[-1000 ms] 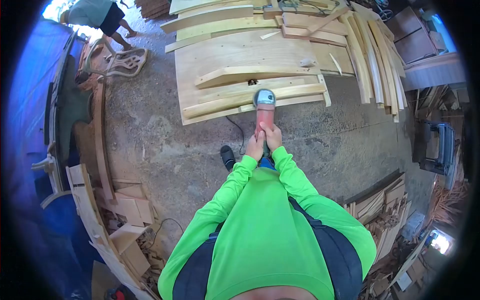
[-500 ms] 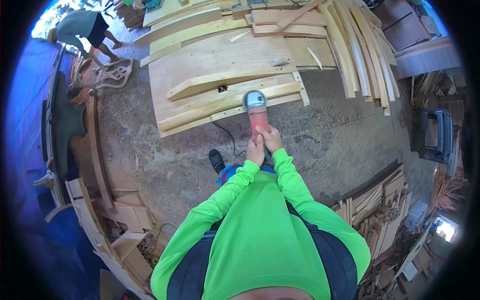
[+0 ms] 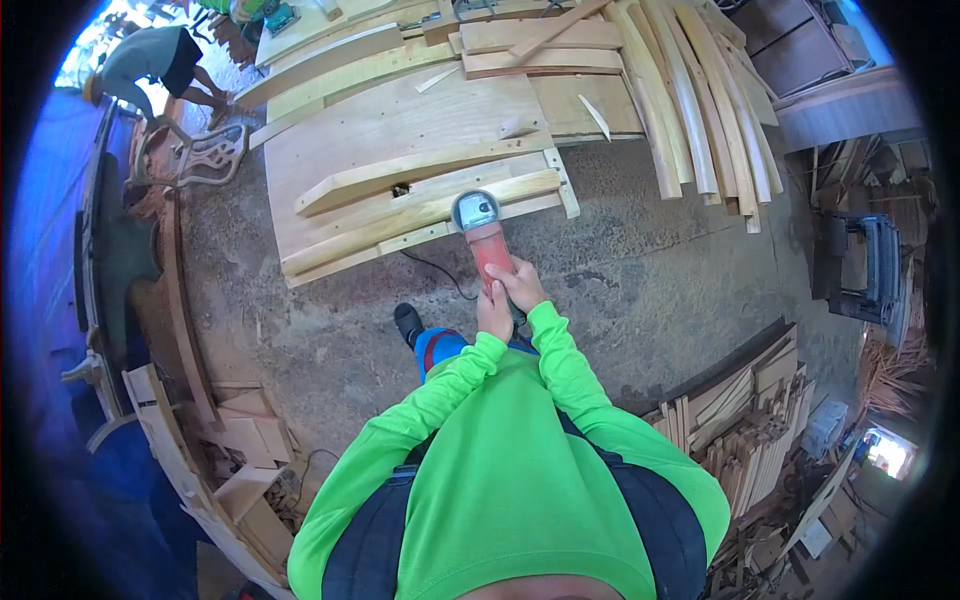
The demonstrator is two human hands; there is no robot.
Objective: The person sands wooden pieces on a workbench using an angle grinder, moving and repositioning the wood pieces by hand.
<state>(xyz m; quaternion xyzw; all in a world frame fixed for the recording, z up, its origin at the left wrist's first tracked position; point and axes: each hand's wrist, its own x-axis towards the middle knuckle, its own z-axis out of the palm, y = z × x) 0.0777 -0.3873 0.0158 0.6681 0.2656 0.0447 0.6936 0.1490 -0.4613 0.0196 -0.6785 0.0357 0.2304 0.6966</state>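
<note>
- Since a second ago, your grinder had moved rightward along the plank, and its head had swung to lean left in view.
- At far left, another person bent forward, one arm reaching down to a chair.
- Your plank lay slantwise along the near side of the sheet, right end farther from you.
- Your shoe stood on the floor, just left of the cord.
- Your left hand was closed around the rear of the grinder's red body.
- Your grinder pointed away from you, its round head over the plank; you could not tell whether they touched.
- Your right hand gripped the same body from the right, slightly farther forward, close against your left.
- Beyond it to the right, long boards lay side by side.
- Offcuts were stacked at lower right.
</note>
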